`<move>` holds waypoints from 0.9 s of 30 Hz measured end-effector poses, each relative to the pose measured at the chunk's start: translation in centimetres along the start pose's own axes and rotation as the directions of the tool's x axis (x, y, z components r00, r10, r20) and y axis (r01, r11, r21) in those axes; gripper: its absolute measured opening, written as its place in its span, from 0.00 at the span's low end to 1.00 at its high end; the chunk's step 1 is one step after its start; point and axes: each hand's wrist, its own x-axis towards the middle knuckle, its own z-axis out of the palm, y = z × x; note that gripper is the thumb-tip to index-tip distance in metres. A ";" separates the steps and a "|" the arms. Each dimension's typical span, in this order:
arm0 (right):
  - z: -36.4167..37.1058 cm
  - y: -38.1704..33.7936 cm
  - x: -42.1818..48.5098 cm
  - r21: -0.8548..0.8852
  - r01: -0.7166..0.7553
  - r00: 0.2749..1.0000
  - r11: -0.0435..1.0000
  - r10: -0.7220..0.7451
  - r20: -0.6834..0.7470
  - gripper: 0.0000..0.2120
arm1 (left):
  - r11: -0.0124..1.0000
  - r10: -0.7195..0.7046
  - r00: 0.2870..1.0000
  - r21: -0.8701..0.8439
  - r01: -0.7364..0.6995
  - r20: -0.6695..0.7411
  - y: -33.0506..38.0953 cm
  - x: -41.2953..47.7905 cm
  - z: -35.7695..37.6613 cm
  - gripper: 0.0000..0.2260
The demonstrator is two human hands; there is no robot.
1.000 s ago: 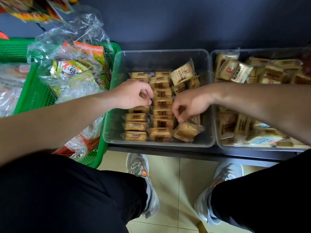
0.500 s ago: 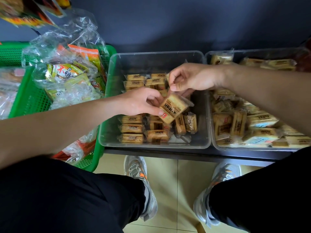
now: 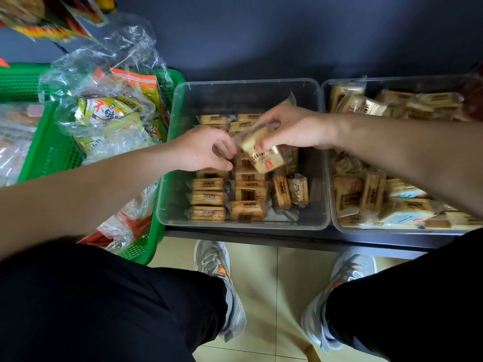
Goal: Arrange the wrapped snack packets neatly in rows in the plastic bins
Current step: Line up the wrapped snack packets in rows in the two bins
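A clear plastic bin sits in the middle, holding tan wrapped snack packets laid in two neat rows at its left. Two packets stand loose at the right of the rows. Above the rows, my right hand pinches one snack packet from on top, tilted. My left hand is beside it, with curled fingers at the wrapper's left end. A second clear bin on the right holds a jumbled pile of the same packets.
A green mesh basket at the left holds clear bags of other snacks. Both bins stand on a dark shelf against a dark wall. Below are my knees, grey shoes and a tiled floor.
The packet my left hand lifted from the bin has passed to my right hand, which came down from the far side and now pinches it. My left hand has shifted slightly left.
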 end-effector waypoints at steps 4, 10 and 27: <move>2.9 0.5 -0.5 -0.132 -0.048 0.944 0.990 0.088 0.318 0.12 | 0.995 -0.029 0.996 0.092 0.037 -0.084 -1.2 -0.1 -0.5 0.08; 7.0 0.6 0.9 -0.334 0.025 0.919 0.942 0.110 0.379 0.19 | 0.989 -0.059 0.998 0.131 0.063 -0.030 -2.0 0.0 -0.1 0.11; 7.7 0.4 0.9 -0.615 0.161 0.947 0.772 0.054 0.316 0.19 | 0.994 -0.051 0.999 0.094 0.051 -0.005 -2.2 0.7 0.6 0.09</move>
